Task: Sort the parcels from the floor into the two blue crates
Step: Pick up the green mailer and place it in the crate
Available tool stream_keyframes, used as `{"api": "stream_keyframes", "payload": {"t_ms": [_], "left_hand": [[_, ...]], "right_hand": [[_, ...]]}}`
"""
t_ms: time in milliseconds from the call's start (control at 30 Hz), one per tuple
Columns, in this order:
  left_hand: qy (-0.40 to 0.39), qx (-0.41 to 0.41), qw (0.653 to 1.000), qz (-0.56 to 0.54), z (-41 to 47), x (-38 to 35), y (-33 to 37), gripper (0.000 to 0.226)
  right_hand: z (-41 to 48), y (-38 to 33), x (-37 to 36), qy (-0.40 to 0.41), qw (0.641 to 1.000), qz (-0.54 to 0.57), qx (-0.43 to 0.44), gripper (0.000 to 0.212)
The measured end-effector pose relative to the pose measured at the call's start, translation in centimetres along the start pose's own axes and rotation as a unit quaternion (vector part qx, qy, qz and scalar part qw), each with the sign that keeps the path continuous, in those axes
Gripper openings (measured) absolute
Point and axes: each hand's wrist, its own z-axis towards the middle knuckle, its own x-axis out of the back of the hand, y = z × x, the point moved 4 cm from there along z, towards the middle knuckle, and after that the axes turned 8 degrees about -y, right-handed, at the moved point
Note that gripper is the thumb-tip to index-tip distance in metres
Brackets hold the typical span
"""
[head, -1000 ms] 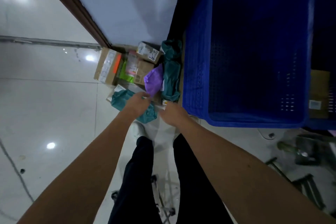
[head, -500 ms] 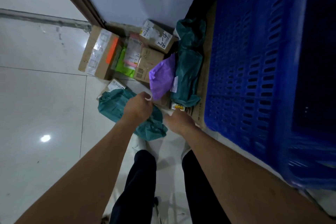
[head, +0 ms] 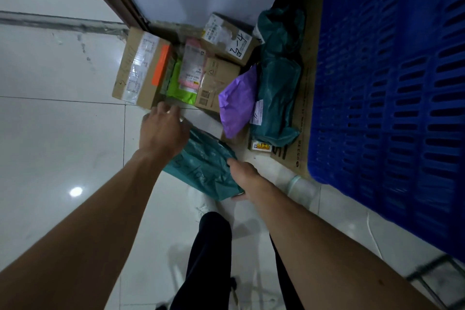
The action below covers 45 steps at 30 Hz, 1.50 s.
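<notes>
Teal poly mailer (head: 206,166) with handwriting on it, at the near edge of the parcel pile on the floor (head: 63,133), left of the blue crate (head: 392,108) and outside it. Right hand (head: 245,176) grip clamped on its near corner, thumb on top, fingers under. Left hand (head: 162,131) over its far end; grip there blurred, cannot tell. Just beyond: purple mailer (head: 237,103) against a second teal bag (head: 276,78), green pouch (head: 182,83), taped box with orange label (head: 141,68). Flat cardboard sheet (head: 305,108) beside the crate.

We count 3 cardboard boxes (head: 141,70) (head: 231,38) (head: 216,80), min. 2 teal bags (head: 208,166) (head: 276,88), 1 purple bag (head: 237,100), 1 green pouch (head: 181,85), 1 blue crate (head: 390,83) & 2 hands (head: 163,131) (head: 245,173).
</notes>
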Motion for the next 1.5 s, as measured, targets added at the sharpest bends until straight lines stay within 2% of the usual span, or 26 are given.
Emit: {"api": "stream_keyframes", "payload": {"t_ms": [133,267,367,433,567,733,867,1000,1133,1267,1333,1500], "left_hand": [[-0.102,0.136,0.985,-0.027,-0.5,-0.8,-3.1,0.054],[-0.167,0.192,0.962,-0.1,-1.2,-2.2,-4.1,0.057],[-0.169,0.2,0.95,-0.167,-1.4,-3.3,-4.4,0.057],[-0.175,0.213,0.937,-0.216,-1.3,-3.9,-4.7,0.061],[-0.19,0.27,0.885,-0.329,-1.5,-5.4,-5.3,0.077],[-0.168,0.305,0.843,-0.41,-1.8,-6.7,-5.7,0.083],[-0.168,0.317,0.828,-0.43,-1.8,-6.4,-5.4,0.092],[-0.177,0.328,0.817,-0.439,-2.0,-6.6,-5.5,0.103],[-0.156,0.34,0.84,-0.394,-2.4,-6.9,-5.4,0.1],[-0.169,0.376,0.8,-0.436,-3.4,-8.6,-6.3,0.119],[-0.182,0.394,0.783,-0.446,-4.5,-9.0,-6.7,0.121],[-0.19,0.406,0.771,-0.452,-8.2,-5.3,-5.4,0.117]], "right_hand": [[2.2,0.2,-0.3,0.016,1.0,-0.017,0.015,0.084],[1.0,-0.2,-0.6,0.032,0.999,-0.009,0.017,0.081],[1.7,0.2,-0.5,0.03,0.999,0.031,0.009,0.076],[2.1,0.6,-0.5,0.02,0.995,0.098,-0.009,0.078],[2.2,2.2,-1.3,-0.055,0.965,0.251,-0.054,0.065],[3.3,3.7,-2.9,-0.109,0.935,0.329,-0.076,0.083],[2.9,3.5,-3.9,-0.094,0.932,0.341,-0.077,0.096],[2.2,3.1,-4.2,-0.069,0.935,0.342,-0.066,0.079],[2.2,3.3,-4.3,-0.067,0.937,0.34,-0.053,0.069],[1.5,4.6,-4.0,-0.06,0.947,0.312,-0.05,0.068],[0.3,5.3,-3.7,-0.059,0.954,0.29,-0.045,0.068],[-5.1,5.9,-2.6,-0.042,0.967,0.249,-0.029,0.063]]}}
